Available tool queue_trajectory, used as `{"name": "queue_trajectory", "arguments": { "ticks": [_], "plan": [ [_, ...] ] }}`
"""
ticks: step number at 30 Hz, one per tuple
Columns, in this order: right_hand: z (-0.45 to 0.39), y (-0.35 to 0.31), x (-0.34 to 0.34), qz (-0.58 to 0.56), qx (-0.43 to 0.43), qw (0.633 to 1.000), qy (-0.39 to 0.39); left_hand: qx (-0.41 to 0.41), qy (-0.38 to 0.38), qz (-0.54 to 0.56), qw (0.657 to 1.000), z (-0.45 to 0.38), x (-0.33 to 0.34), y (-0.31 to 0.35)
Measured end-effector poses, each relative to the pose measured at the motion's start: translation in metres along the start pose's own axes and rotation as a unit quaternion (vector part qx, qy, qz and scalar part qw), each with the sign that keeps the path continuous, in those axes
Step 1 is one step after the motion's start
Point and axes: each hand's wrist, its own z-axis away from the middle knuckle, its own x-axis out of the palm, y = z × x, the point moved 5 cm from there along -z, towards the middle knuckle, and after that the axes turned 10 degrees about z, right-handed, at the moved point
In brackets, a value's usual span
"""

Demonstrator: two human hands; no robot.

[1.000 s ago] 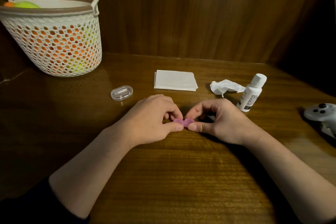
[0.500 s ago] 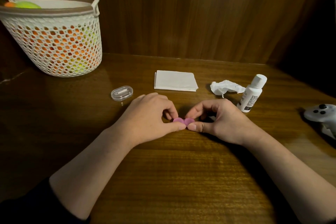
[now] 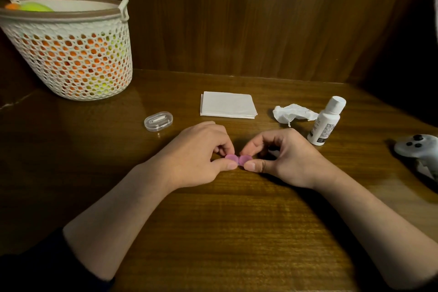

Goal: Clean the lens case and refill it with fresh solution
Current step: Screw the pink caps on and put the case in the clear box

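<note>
A small pink lens case with two round lids lies on the wooden table in the middle. My left hand pinches its left lid between thumb and fingers. My right hand pinches the right lid the same way. A white solution bottle with its cap on stands upright to the right of my right hand. A crumpled tissue lies just left of the bottle.
A folded stack of white tissues lies behind my hands. A small clear plastic box sits to the left. A white mesh basket of orange and green balls stands at the back left. A grey controller rests at the right edge.
My left hand's fingers have shifted slightly on the left lid. The case, the bottle and my right hand stay where they were.
</note>
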Motion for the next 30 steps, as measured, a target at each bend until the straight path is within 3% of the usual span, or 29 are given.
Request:
{"name": "queue_trajectory", "arguments": {
  "ticks": [12, 16, 19, 25, 30],
  "plan": [
    [0.002, -0.001, 0.0, 0.006, 0.007, 1.0, 0.009, -0.021, 0.017, -0.038, 0.999, 0.002, -0.003, -0.005],
    [0.002, -0.004, 0.001, 0.024, 0.007, 1.0, 0.007, -0.048, 0.105, -0.033, 0.993, 0.005, -0.021, -0.01],
    [0.002, -0.007, 0.004, 0.043, 0.003, 0.999, 0.014, -0.127, 0.178, -0.078, 0.973, 0.007, -0.035, -0.028],
    [-0.001, -0.024, 0.018, 0.101, -0.062, 0.992, 0.032, -0.32, 0.142, -0.127, 0.928, 0.013, -0.03, -0.06],
    [-0.006, -0.035, 0.025, 0.109, -0.099, 0.989, 0.033, -0.268, 0.16, -0.104, 0.945, 0.012, -0.032, -0.058]
  ]
}}
